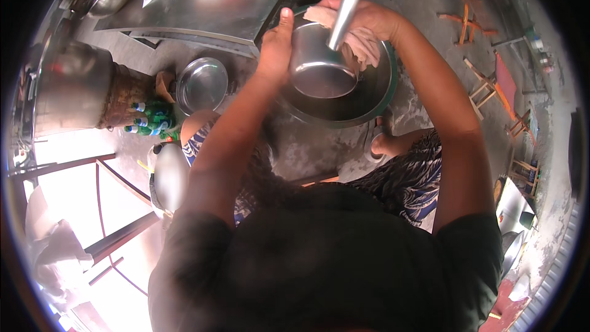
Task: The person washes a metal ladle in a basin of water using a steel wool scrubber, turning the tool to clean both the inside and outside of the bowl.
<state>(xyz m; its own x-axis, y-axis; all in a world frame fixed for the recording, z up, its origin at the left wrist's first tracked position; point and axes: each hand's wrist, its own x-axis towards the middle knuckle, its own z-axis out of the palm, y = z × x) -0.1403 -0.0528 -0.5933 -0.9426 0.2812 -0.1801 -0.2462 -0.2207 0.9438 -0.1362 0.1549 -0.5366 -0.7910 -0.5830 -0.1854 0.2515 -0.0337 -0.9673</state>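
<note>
My left hand (275,50) grips the side of a metal pot (322,74) with a long metal handle (348,7) that points up and away from me. In my right hand (371,18) is a pale pinkish cloth (364,46), pressed against the pot's far right side. The pot is held tilted above a wide basin (394,74) with a green rim, which stands on the floor in front of my feet. What the basin holds is hard to make out. My right fingers are partly hidden behind the handle and cloth.
A metal table (203,14) stands ahead on the left. Near my left knee are a round metal pan (203,85), several green bottles (154,120) and a large metal drum (73,87). Wooden folding stools (500,85) stand along the right. Concrete floor (318,147) lies between my feet.
</note>
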